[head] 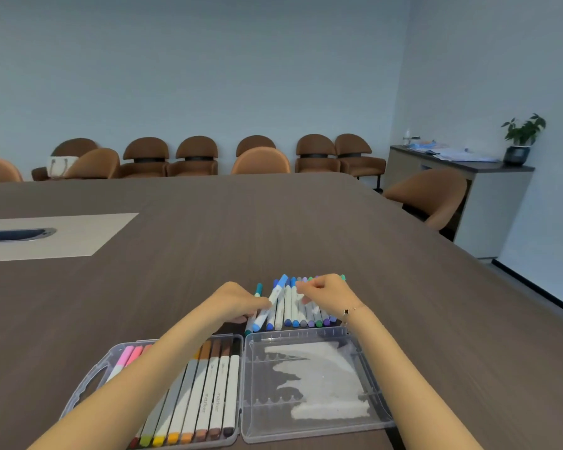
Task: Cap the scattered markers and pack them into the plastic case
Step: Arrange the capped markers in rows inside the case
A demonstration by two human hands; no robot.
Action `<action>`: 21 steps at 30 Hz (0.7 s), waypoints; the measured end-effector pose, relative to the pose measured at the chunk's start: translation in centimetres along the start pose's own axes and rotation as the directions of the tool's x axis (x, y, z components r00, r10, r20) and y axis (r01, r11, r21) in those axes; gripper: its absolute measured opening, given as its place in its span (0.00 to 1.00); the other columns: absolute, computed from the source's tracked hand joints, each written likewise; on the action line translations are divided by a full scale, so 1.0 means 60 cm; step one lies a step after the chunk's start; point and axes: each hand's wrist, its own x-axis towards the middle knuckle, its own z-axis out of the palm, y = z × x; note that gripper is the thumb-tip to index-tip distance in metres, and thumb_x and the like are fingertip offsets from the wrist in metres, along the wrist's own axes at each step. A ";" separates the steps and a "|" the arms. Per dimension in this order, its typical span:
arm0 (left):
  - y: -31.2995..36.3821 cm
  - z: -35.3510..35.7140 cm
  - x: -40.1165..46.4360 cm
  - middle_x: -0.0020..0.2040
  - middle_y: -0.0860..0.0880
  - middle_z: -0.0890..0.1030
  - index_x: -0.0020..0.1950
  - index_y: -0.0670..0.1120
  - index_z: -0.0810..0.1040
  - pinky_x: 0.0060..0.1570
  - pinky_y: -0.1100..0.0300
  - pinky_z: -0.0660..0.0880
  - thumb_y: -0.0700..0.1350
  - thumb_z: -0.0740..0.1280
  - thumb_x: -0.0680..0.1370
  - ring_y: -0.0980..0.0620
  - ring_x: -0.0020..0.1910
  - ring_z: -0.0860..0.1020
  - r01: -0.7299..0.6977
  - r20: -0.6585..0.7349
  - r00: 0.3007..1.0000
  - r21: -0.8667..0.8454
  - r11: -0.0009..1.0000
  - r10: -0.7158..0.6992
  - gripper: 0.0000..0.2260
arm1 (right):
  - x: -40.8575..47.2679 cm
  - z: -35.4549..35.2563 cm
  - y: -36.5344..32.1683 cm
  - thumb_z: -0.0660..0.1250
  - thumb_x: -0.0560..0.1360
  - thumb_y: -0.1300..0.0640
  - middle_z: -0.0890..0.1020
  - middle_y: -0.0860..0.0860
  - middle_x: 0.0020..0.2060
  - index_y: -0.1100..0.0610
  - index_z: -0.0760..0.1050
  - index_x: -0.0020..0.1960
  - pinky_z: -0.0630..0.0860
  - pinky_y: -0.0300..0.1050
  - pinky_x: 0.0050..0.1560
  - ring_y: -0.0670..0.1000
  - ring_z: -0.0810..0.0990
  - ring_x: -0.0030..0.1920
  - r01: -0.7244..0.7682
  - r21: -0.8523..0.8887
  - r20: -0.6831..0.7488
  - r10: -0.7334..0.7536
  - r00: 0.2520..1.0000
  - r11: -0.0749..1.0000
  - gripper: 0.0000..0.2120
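Observation:
A clear plastic case (pixel 243 384) lies open at the table's near edge. Its left half holds a row of capped markers (pixel 205 397) in pink, yellow, orange and brown; its right half (pixel 309 381) holds none. Just beyond the case lies a row of blue, purple and green markers (pixel 306 306). My left hand (pixel 238 303) grips a light-blue marker (pixel 270 302) that slants across the row's left end. A teal marker (pixel 257 292) lies beside it. My right hand (pixel 325 292) hovers over the row with curled fingers, pinching near the markers' far ends.
The dark wooden table (pixel 273 228) stretches far ahead, with a pale inset panel and cable slot (pixel 17 235) at the left. Brown chairs (pixel 195 157) line the back wall. A sideboard with a potted plant (pixel 520 138) stands at the right.

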 end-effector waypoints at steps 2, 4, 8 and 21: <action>-0.006 0.002 -0.022 0.37 0.50 0.76 0.47 0.43 0.82 0.33 0.66 0.71 0.54 0.71 0.72 0.56 0.34 0.73 -0.028 0.049 0.998 -0.049 0.998 0.031 0.14 | -0.019 0.005 -0.019 0.60 0.78 0.44 0.81 0.45 0.36 0.57 0.80 0.48 0.67 0.33 0.28 0.43 0.62 0.25 -0.029 0.046 0.140 0.022 0.990 0.999 0.18; -0.010 0.007 -0.041 0.39 0.51 0.77 0.48 0.44 0.83 0.35 0.66 0.71 0.53 0.72 0.72 0.56 0.35 0.73 -0.071 0.061 0.995 -0.076 0.995 0.075 0.14 | -0.030 0.016 -0.031 0.61 0.77 0.43 0.77 0.43 0.31 0.54 0.79 0.43 0.67 0.35 0.30 0.45 0.63 0.27 -0.057 0.072 0.218 0.040 0.975 0.996 0.16; -0.018 0.002 -0.064 0.42 0.54 0.79 0.49 0.48 0.85 0.40 0.65 0.74 0.53 0.71 0.72 0.57 0.38 0.75 -0.154 0.099 0.981 -0.107 0.982 0.164 0.11 | -0.037 0.034 -0.038 0.61 0.77 0.44 0.72 0.47 0.27 0.55 0.76 0.36 0.63 0.36 0.28 0.46 0.61 0.26 -0.087 0.069 0.230 0.069 0.971 0.994 0.18; -0.077 -0.086 -0.035 0.52 0.50 0.81 0.52 0.47 0.81 0.41 0.67 0.76 0.45 0.66 0.77 0.54 0.46 0.79 -0.261 -0.038 0.964 0.084 0.962 0.264 0.06 | -0.105 0.075 -0.051 0.63 0.76 0.42 0.75 0.43 0.26 0.51 0.77 0.34 0.63 0.32 0.29 0.42 0.66 0.23 0.045 -0.144 0.532 0.039 0.846 0.988 0.17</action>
